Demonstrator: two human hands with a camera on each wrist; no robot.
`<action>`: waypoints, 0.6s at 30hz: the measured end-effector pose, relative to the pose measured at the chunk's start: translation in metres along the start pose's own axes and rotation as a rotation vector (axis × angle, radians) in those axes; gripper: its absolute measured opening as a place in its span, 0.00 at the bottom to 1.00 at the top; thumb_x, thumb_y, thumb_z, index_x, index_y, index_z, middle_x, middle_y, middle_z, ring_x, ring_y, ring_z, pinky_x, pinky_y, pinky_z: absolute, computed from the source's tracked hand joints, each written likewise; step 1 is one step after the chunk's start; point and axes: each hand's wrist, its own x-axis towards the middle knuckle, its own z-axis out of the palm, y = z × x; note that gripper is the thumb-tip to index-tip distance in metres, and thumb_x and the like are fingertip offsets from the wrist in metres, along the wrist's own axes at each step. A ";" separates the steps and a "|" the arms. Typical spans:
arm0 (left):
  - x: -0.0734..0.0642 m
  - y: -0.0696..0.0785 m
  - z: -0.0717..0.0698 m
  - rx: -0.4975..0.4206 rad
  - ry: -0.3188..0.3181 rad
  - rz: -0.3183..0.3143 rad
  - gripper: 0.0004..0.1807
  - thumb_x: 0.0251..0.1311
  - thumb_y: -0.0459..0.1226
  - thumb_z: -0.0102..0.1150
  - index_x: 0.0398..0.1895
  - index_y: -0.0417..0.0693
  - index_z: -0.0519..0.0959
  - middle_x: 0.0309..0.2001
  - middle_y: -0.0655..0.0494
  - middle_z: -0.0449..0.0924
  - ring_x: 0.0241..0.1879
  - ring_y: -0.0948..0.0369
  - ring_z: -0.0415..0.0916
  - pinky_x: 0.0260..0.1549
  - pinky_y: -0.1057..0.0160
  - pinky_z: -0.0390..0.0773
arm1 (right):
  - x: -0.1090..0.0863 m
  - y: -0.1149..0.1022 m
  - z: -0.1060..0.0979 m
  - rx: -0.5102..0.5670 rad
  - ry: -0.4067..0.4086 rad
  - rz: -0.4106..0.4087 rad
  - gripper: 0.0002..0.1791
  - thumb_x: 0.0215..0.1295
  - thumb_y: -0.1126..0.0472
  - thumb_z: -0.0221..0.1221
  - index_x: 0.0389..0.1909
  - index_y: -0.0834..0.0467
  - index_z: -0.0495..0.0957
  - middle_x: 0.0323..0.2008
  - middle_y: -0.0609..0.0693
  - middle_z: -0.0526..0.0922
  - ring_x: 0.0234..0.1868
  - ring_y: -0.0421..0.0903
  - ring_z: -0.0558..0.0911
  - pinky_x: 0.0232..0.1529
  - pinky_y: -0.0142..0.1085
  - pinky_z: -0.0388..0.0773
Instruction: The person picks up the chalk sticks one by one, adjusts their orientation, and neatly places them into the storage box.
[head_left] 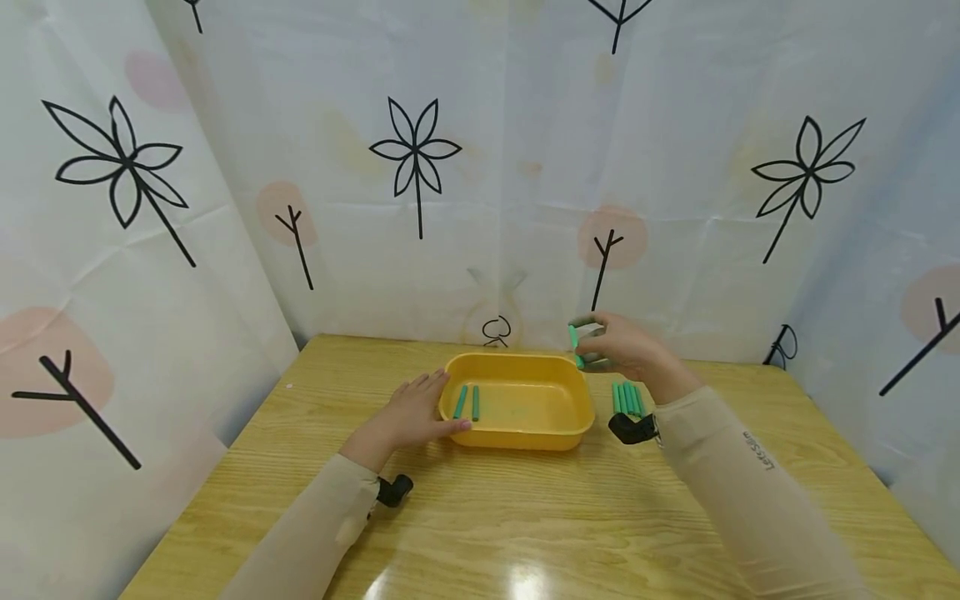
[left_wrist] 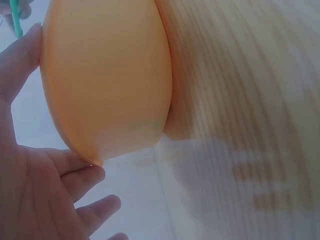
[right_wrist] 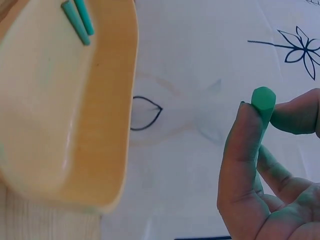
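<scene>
The place is a small curtained-off work nook; whether it lies in a home, lab or office cannot be told. Pale sheets (head_left: 510,125) printed with black line-drawn flowers (head_left: 416,151) and twigs (head_left: 301,247) hang around three sides of a wood-grain counter (head_left: 480,517).

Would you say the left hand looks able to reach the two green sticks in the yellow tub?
Probably yes: the left hand touches the yellow tub close beside the green sticks, and nothing covers them.

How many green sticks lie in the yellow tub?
2, both near the left end of the yellow tub in the head view: one stick nearest its left side, another stick just right of it. The near rim could hide more.
</scene>
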 end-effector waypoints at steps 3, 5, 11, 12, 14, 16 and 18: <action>0.000 -0.001 0.000 0.002 -0.002 -0.001 0.60 0.59 0.73 0.48 0.80 0.40 0.49 0.79 0.44 0.46 0.77 0.41 0.45 0.72 0.38 0.44 | 0.006 -0.002 0.010 0.050 -0.012 0.000 0.34 0.68 0.72 0.56 0.73 0.65 0.56 0.52 0.67 0.70 0.33 0.47 0.80 0.42 0.38 0.83; 0.000 -0.001 0.000 0.005 -0.003 -0.002 0.60 0.59 0.73 0.48 0.80 0.40 0.48 0.79 0.44 0.46 0.77 0.41 0.45 0.73 0.38 0.44 | 0.009 -0.003 0.016 0.078 -0.018 -0.003 0.34 0.68 0.73 0.55 0.73 0.66 0.56 0.51 0.66 0.69 0.32 0.47 0.79 0.40 0.36 0.83; 0.001 0.000 0.000 0.009 0.002 -0.003 0.59 0.60 0.72 0.49 0.80 0.40 0.49 0.79 0.44 0.46 0.77 0.41 0.45 0.73 0.39 0.45 | 0.018 -0.004 0.035 0.121 -0.016 0.001 0.33 0.68 0.72 0.56 0.73 0.64 0.57 0.53 0.64 0.69 0.33 0.48 0.79 0.44 0.40 0.83; 0.001 0.000 0.000 0.009 0.003 -0.003 0.59 0.60 0.72 0.49 0.80 0.40 0.49 0.79 0.44 0.46 0.77 0.41 0.45 0.73 0.39 0.45 | 0.020 -0.003 0.038 0.127 -0.014 0.007 0.34 0.68 0.72 0.56 0.72 0.64 0.57 0.53 0.64 0.68 0.33 0.48 0.79 0.45 0.40 0.83; 0.001 0.001 0.000 0.005 0.001 -0.002 0.58 0.61 0.71 0.50 0.80 0.40 0.49 0.79 0.44 0.46 0.77 0.41 0.45 0.72 0.38 0.45 | 0.026 -0.001 0.043 0.143 -0.015 0.022 0.34 0.67 0.72 0.57 0.73 0.64 0.57 0.54 0.64 0.68 0.34 0.49 0.78 0.45 0.41 0.82; 0.001 0.001 -0.001 0.004 0.001 -0.004 0.58 0.61 0.71 0.50 0.80 0.40 0.49 0.79 0.44 0.46 0.77 0.41 0.45 0.72 0.38 0.45 | 0.030 0.002 0.049 0.150 -0.018 0.029 0.34 0.66 0.73 0.57 0.72 0.64 0.57 0.52 0.63 0.69 0.33 0.49 0.78 0.44 0.40 0.82; 0.001 0.002 -0.001 0.002 0.000 -0.007 0.58 0.61 0.70 0.51 0.80 0.40 0.49 0.79 0.44 0.47 0.77 0.41 0.45 0.72 0.38 0.45 | 0.035 0.005 0.055 0.157 -0.016 0.043 0.34 0.66 0.73 0.57 0.71 0.64 0.59 0.49 0.62 0.70 0.32 0.49 0.78 0.43 0.40 0.82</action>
